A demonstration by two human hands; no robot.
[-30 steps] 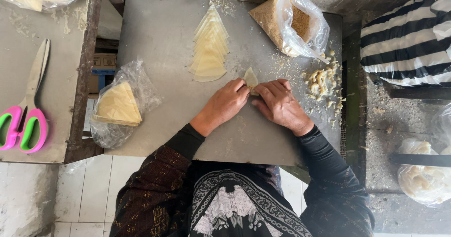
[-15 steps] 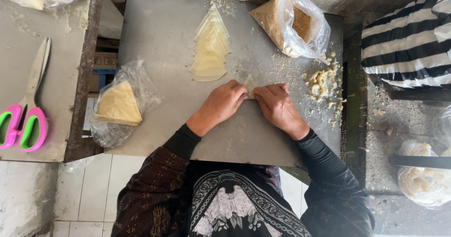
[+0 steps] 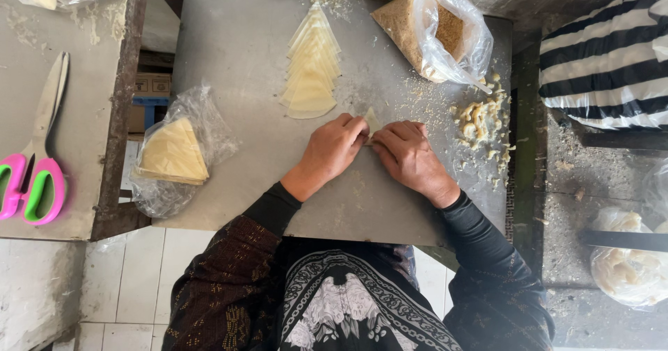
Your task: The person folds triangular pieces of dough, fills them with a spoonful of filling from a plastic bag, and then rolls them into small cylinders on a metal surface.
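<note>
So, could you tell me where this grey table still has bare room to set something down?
The grey table is bare between the fanned pastry sheets and its left edge, and along the near edge below the left hand and right hand. The right side is crowded: filling bag, scattered crumbs.

The grey metal table (image 3: 243, 59) carries a fanned row of pale triangular pastry sheets (image 3: 311, 62) at 12 o'clock, a clear plastic bag of brown crumbs (image 3: 435, 27) at 1 o'clock, a heap of small pale dough bits (image 3: 480, 118) at 3 o'clock, and a clear bag with stacked yellow triangular sheets (image 3: 174, 153) at 9 o'clock.
</note>
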